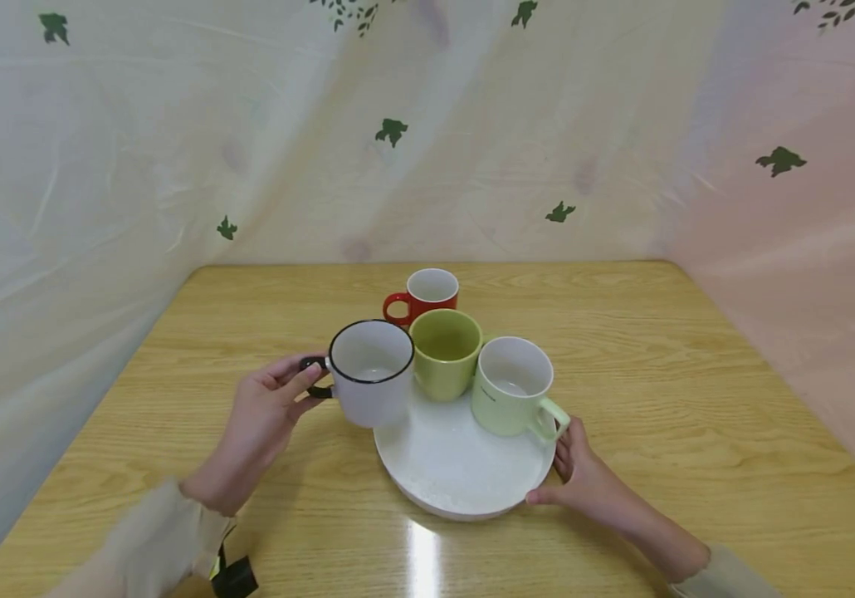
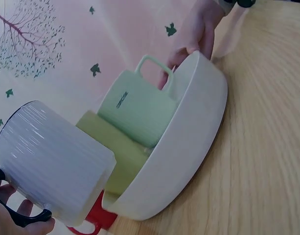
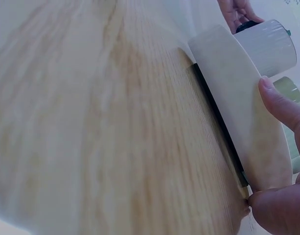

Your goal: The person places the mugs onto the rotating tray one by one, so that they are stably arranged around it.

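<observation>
My left hand (image 1: pixel 266 415) pinches the black handle of a white mug with a black rim (image 1: pixel 375 407), held upright off the table at the left edge of a round white dish (image 1: pixel 446 490). With my right hand (image 1: pixel 577 477) I grip the dish's right side; the thumb (image 3: pixel 282 105) lies against its wall and the other fingers are partly hidden. Inside the dish stand a yellow-green cup (image 1: pixel 442 374) and a pale green mug (image 1: pixel 505 407), side by side. The pale green mug's handle points toward my right hand.
Behind the dish a red mug (image 1: pixel 435 286), white inside, stands on the wooden table (image 1: pixel 696 399), its handle to the left. A hanging cloth with green leaf prints (image 1: pixel 390 131) encloses the table's back and sides. A small black object (image 1: pixel 235 577) hangs by my left sleeve.
</observation>
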The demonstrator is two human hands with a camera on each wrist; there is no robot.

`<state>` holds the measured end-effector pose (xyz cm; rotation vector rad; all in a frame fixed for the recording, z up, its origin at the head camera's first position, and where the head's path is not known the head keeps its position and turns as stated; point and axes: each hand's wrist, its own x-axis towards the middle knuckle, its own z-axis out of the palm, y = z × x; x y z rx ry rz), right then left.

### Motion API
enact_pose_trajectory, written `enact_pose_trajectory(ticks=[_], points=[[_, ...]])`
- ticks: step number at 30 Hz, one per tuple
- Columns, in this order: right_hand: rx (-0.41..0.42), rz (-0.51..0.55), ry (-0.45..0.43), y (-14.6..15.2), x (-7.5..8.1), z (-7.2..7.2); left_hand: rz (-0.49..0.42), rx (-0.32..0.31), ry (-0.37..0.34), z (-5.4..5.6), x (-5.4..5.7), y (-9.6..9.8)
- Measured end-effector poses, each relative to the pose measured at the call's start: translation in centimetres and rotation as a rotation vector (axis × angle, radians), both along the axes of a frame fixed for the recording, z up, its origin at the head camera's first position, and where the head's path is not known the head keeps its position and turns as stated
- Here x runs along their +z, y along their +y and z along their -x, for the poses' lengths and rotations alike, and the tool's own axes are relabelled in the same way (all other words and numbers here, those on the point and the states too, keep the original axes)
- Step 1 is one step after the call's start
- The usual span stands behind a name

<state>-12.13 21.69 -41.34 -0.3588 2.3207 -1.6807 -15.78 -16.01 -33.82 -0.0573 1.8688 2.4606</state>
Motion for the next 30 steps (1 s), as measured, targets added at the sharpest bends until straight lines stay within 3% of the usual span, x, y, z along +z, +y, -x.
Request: enact_pose_trajectory(ticks=[9, 16, 30], points=[[-0.004, 0.001, -0.004, 0.0, 0.0, 0.0, 0.007, -0.054, 0.042, -0.9, -0.4, 1.2], [0.016, 0.002, -0.012, 0.1, 0.0, 0.0, 0.048, -0.041, 0.014, -0.9, -0.5, 1.5], [0.067, 0.036, -0.029, 0.5, 0.2, 0.2, 0.038, -0.015, -0.012, -0.4, -0.8, 1.5]])
